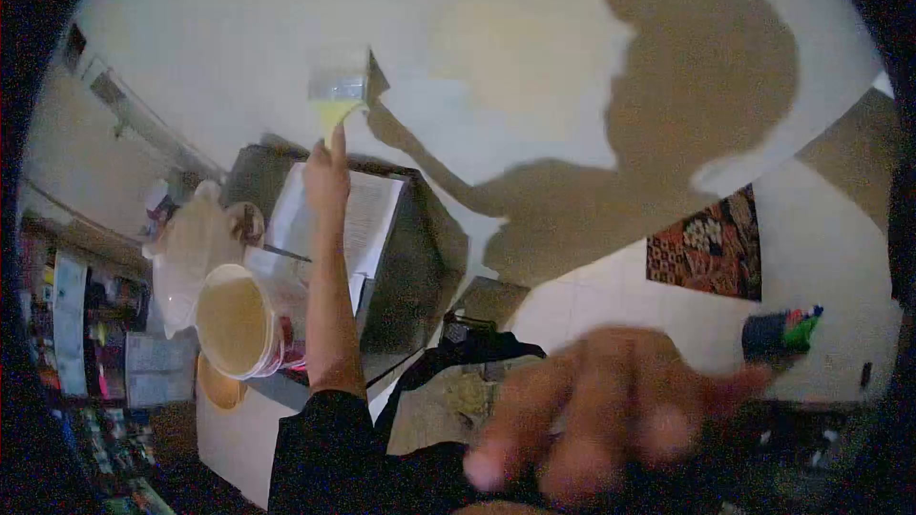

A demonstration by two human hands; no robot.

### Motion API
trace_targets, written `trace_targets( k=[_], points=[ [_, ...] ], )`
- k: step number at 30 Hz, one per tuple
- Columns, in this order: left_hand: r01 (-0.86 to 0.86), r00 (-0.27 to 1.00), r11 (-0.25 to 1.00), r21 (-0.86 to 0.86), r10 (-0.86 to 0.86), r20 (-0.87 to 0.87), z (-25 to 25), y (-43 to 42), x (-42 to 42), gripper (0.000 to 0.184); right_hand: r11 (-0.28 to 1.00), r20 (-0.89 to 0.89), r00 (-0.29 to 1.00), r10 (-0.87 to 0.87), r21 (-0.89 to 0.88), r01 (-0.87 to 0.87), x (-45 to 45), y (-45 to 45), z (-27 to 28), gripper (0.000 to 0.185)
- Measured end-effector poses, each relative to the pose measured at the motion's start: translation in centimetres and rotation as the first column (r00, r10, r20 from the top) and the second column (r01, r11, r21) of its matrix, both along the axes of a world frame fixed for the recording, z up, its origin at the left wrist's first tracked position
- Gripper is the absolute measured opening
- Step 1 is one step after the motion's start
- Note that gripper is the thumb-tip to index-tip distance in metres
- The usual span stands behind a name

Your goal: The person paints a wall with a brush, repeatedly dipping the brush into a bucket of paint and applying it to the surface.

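Observation:
Raised in front of me, my left hand (329, 176) grips the yellow handle of a wide flat paintbrush (336, 93). The brush points upward, its metal band catching light and its bristles at the pale wall (410, 19); whether they touch is hard to tell. Close to the camera at lower right is my right hand (611, 410), blurred by motion, with fingers bent loosely downward and somewhat apart. Nothing shows in it. Below and left of my left forearm stands a white bucket (269, 343), its round top showing a tan surface that could be paint or a lid.
My shadow falls across the wall. Behind my left forearm, a dark cabinet (410, 277) carries white papers (377, 205). A whitish plastic container (196, 253) stands beside the bucket. Cluttered shelves (72, 324) line the left. A patterned mat (708, 243) and a dark bin (766, 336) are at right.

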State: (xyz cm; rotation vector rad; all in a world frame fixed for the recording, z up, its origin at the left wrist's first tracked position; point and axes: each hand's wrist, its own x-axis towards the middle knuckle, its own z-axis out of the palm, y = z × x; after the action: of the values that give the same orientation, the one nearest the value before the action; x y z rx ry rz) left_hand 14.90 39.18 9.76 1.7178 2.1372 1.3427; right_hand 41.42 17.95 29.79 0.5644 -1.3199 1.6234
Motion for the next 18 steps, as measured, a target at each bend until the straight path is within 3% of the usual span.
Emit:
trace_targets(
  k=[1,3,6,8,9,11,17,18],
  points=[
    [-0.031,0.999,0.995,-0.091,0.029,-0.022,-0.7,-0.3,0.4,0.062,0.992,-0.084,0.990,0.117,0.045,-0.114,-0.3,-0.4,1.0,0.062],
    [0.041,0.997,0.993,-0.107,-0.047,-0.054,-3.1,-1.3,0.6,0.062,0.977,-0.144,0.968,0.207,0.075,-0.198,-0.9,-1.2,1.7,0.063],
    [0.050,0.995,0.986,-0.157,-0.062,-0.074,-6.2,-2.4,0.5,0.064,0.970,-0.130,0.962,0.241,0.067,-0.234,-1.4,-1.6,0.9,0.063],
    [0.076,0.958,0.972,-0.224,-0.133,-0.252,-7.4,-3.8,0.0,0.066,0.967,-0.099,0.962,0.254,0.038,-0.252,-1.8,-1.2,0.3,0.064],
    [0.060,0.960,0.972,-0.226,-0.118,-0.253,-7.6,-4.0,-0.5,0.066,0.965,-0.088,0.961,0.260,0.021,-0.260,-1.9,-1.1,0.1,0.064],
    [-0.022,0.983,0.921,-0.389,-0.051,-0.175,-8.0,-4.5,-0.7,0.067,0.964,-0.052,0.963,0.264,-0.026,-0.266,-2.2,-0.5,-0.5,0.064],
    [-0.073,0.929,0.862,-0.501,-0.123,-0.348,-1.8,-6.5,-1.3,0.067,0.970,-0.063,0.970,0.233,-0.051,-0.236,-0.6,0.2,0.5,0.065],
    [-0.072,0.948,0.899,-0.432,-0.074,-0.310,-0.7,-6.4,-1.5,0.064,0.973,-0.083,0.971,0.224,-0.045,-0.228,-0.2,0.2,0.9,0.066]
  ],
)
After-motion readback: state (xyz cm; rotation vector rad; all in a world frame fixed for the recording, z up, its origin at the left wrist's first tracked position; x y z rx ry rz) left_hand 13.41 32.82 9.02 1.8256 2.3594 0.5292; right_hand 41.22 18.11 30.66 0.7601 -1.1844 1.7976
